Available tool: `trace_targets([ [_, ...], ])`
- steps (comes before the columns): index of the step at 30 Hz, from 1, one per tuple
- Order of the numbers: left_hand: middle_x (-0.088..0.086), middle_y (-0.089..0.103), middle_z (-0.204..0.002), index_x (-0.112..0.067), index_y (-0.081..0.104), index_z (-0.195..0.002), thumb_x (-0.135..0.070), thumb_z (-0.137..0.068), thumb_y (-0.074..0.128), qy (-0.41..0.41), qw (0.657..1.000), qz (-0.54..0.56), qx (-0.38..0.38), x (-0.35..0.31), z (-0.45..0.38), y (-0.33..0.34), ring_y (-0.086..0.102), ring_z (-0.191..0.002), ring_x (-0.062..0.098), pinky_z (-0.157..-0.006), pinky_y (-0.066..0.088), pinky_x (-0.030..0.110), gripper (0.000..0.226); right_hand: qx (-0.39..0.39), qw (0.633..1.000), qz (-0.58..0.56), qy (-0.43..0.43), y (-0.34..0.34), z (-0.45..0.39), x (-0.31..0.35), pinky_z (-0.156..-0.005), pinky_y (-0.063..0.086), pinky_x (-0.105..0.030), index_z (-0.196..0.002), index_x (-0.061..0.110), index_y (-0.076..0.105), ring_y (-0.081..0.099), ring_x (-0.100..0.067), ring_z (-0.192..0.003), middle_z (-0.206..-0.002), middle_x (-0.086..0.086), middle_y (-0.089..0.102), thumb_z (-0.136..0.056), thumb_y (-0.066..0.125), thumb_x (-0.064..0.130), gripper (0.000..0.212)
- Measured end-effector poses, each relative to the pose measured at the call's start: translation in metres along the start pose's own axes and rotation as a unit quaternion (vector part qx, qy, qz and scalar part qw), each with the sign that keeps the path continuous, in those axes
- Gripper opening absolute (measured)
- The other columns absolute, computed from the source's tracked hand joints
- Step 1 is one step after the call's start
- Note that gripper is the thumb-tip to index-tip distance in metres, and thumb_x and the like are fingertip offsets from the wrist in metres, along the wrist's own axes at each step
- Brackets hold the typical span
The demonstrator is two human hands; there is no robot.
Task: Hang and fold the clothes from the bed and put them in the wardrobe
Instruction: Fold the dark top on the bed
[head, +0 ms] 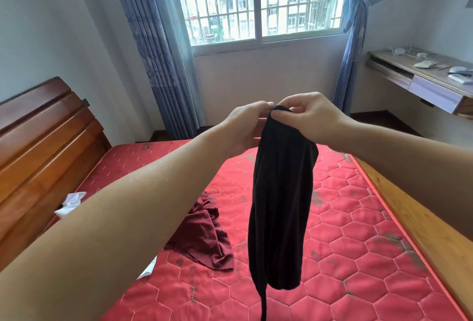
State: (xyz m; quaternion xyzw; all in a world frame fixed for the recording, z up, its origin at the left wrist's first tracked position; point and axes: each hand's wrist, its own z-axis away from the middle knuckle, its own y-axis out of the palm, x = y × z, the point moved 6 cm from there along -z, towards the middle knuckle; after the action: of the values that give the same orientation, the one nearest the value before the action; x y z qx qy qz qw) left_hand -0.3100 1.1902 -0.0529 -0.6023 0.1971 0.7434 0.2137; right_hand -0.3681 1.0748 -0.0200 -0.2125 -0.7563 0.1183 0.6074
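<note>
Quilted red mattress [358,218] beneath limp black garment [279,205]

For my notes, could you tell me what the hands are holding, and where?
Both the left hand and right hand pinch the black garment at its top edge; it hangs above the mattress.

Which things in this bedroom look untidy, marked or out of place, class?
The red mattress is bare and carries dark grey stains. A maroon garment lies crumpled on it, with white cloth bunched by the headboard. Both hands hold up a black garment.
</note>
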Motion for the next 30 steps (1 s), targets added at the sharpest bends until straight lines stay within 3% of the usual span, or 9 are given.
trace_targets([
  [5, 0.009, 0.068, -0.096, -0.007, 0.071, -0.107, 0.006, -0.08, 0.061, 0.064, 0.989, -0.071, 0.109, -0.002, 0.005, 0.008, 0.064, -0.089, 0.021, -0.088, 0.051, 0.035, 0.032, 0.021, 0.999, -0.031, 0.016, -0.005, -0.001, -0.001, -0.071, 0.056, -0.034, -0.086, 0.014, 0.077, 0.065, -0.018, -0.071, -0.082, -0.012, 0.073, -0.087, 0.071, 0.025, 0.013],
  [9, 0.005, 0.071, -0.094, -0.006, 0.072, -0.109, 0.017, -0.076, 0.063, 0.124, 0.972, -0.196, 0.031, -0.004, 0.003, -0.005, 0.065, -0.085, 0.012, -0.089, 0.051, 0.028, 0.041, 0.153, 0.979, 0.106, 0.081, 0.001, 0.007, -0.025, -0.054, 0.04, -0.026, -0.074, 0.012, 0.069, 0.05, -0.012, -0.059, -0.065, -0.003, 0.054, -0.086, 0.071, 0.031, 0.023],
  [13, -0.003, 0.075, -0.095, -0.013, 0.074, -0.108, 0.015, -0.079, 0.064, 0.125, 0.958, -0.257, 0.031, -0.004, 0.007, -0.011, 0.066, -0.082, 0.004, -0.084, 0.054, 0.017, 0.041, 0.345, 0.865, 0.303, 0.201, 0.014, 0.038, -0.067, -0.07, 0.055, -0.029, -0.093, 0.02, 0.067, 0.069, -0.018, -0.08, -0.086, 0.003, 0.071, -0.085, 0.068, 0.025, 0.009],
  [16, -0.004, 0.073, -0.091, -0.014, 0.074, -0.109, 0.013, -0.079, 0.065, 0.102, 0.929, -0.351, 0.058, 0.002, 0.011, -0.005, 0.062, -0.068, 0.002, -0.065, 0.052, 0.012, 0.041, 0.295, 0.773, 0.556, 0.079, 0.011, 0.027, -0.062, -0.081, 0.049, -0.032, -0.102, 0.022, 0.062, 0.064, -0.022, -0.091, -0.096, 0.001, 0.066, -0.086, 0.057, 0.03, 0.019],
  [19, -0.008, 0.067, -0.085, -0.017, 0.072, -0.112, 0.012, -0.079, 0.067, 0.096, 0.921, -0.376, 0.041, 0.008, 0.009, -0.015, 0.056, -0.058, -0.004, -0.064, 0.049, 0.011, 0.044, 0.185, 0.722, 0.665, -0.05, -0.009, 0.013, -0.052, -0.088, 0.038, -0.034, -0.084, 0.027, 0.057, 0.063, -0.02, -0.096, -0.094, 0.004, 0.066, -0.086, 0.052, 0.033, 0.008],
  [23, -0.012, 0.063, -0.085, -0.024, 0.07, -0.113, 0.006, -0.079, 0.071, 0.108, 0.912, -0.394, -0.028, 0.006, 0.003, -0.035, 0.056, -0.066, 0.002, -0.07, 0.05, 0.017, 0.046, 0.036, 0.763, 0.596, -0.247, -0.026, 0.012, -0.042, -0.071, 0.046, -0.037, -0.067, 0.017, 0.066, 0.062, -0.028, -0.08, -0.081, -0.003, 0.061, -0.072, 0.076, 0.021, 0.012],
  [25, -0.01, 0.068, -0.085, -0.02, 0.073, -0.108, 0.006, -0.078, 0.07, 0.115, 0.909, -0.4, -0.039, 0.004, 0.0, -0.04, 0.06, -0.07, 0.005, -0.074, 0.053, 0.019, 0.04, 0.008, 0.781, 0.559, -0.28, -0.027, 0.014, -0.038, -0.068, 0.052, -0.044, -0.062, 0.012, 0.069, 0.058, -0.033, -0.083, -0.092, -0.01, 0.059, -0.066, 0.083, 0.016, 0.015],
  [28, -0.004, 0.073, -0.084, -0.022, 0.076, -0.092, 0.007, -0.08, 0.067, 0.134, 0.911, -0.389, -0.038, 0.0, -0.003, -0.047, 0.063, -0.075, 0.007, -0.082, 0.054, 0.023, 0.032, 0.011, 0.842, 0.501, -0.198, -0.033, 0.005, -0.043, -0.093, 0.047, -0.046, -0.071, 0.014, 0.077, 0.051, -0.033, -0.113, -0.124, -0.009, 0.061, -0.073, 0.081, 0.026, 0.013],
  [30, -0.004, 0.073, -0.083, -0.024, 0.075, -0.09, 0.005, -0.083, 0.066, 0.139, 0.916, -0.373, -0.043, 0.0, -0.004, -0.052, 0.062, -0.077, 0.005, -0.082, 0.052, 0.02, 0.031, 0.023, 0.925, 0.376, -0.044, -0.045, -0.006, -0.058, -0.092, 0.047, -0.033, -0.078, 0.015, 0.078, 0.06, -0.026, -0.104, -0.113, -0.007, 0.069, -0.077, 0.078, 0.032, 0.016],
])
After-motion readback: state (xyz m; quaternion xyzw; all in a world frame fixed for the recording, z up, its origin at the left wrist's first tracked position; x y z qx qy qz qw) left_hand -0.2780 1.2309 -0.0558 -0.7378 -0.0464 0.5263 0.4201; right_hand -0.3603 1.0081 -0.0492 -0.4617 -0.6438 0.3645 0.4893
